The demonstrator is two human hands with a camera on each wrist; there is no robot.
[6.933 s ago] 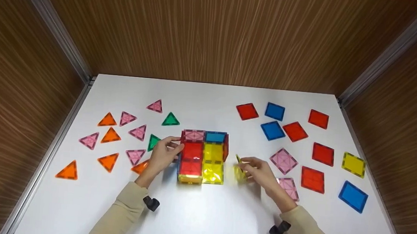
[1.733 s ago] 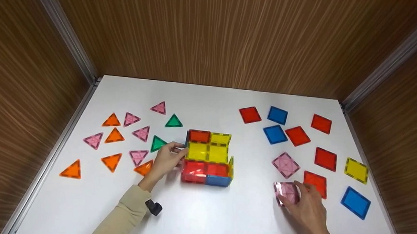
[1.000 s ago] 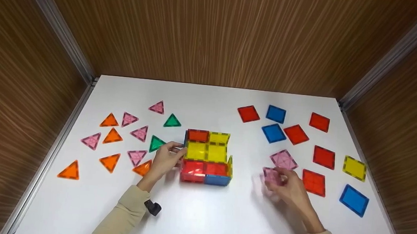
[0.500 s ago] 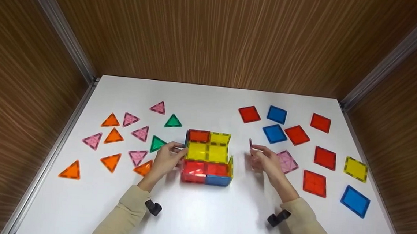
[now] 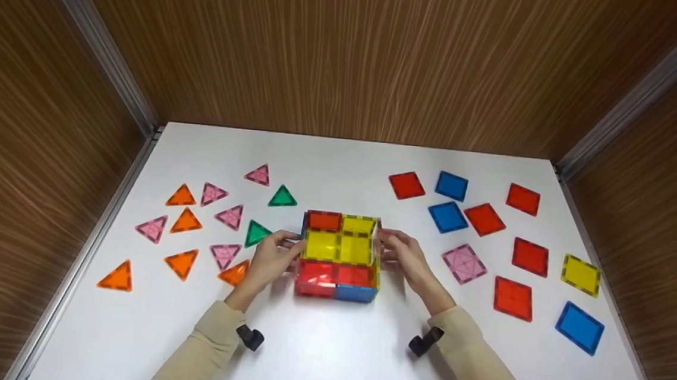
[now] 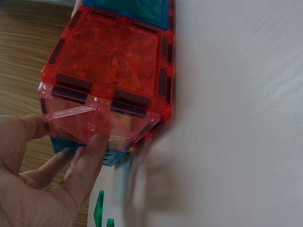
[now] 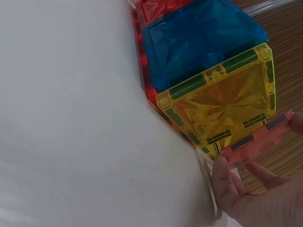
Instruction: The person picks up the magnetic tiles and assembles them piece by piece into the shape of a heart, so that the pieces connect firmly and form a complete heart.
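Note:
A box of see-through magnetic tiles (image 5: pixel 321 246) stands mid-table, its floor yellow and red. Its walls show red, blue, yellow and pink squares. My left hand (image 5: pixel 272 260) is at the box's left side, its fingers touching the pink wall tile (image 6: pixel 90 120) in the left wrist view. My right hand (image 5: pixel 408 257) pinches a pink square magnetic tile (image 7: pixel 260 143) by its edges. That tile stands upright on the box's right side, edge to edge with the yellow wall tile (image 7: pixel 227 101). In the right wrist view a blue wall tile (image 7: pixel 203 40) faces the near side.
Loose triangles lie to the left: pink (image 5: pixel 225 255), orange (image 5: pixel 117 276) and green (image 5: pixel 282 197). On the right are squares in red (image 5: pixel 513 298), blue (image 5: pixel 580 328) and yellow (image 5: pixel 580 275), plus a pink one (image 5: pixel 464 263). Wooden panels (image 5: pixel 347 59) enclose the white table (image 5: pixel 327 356).
My right hand picked up a pink square from the right, carried it left and set it against the box's right side. The box was turned since the oldest frame; my left hand stays beside it.

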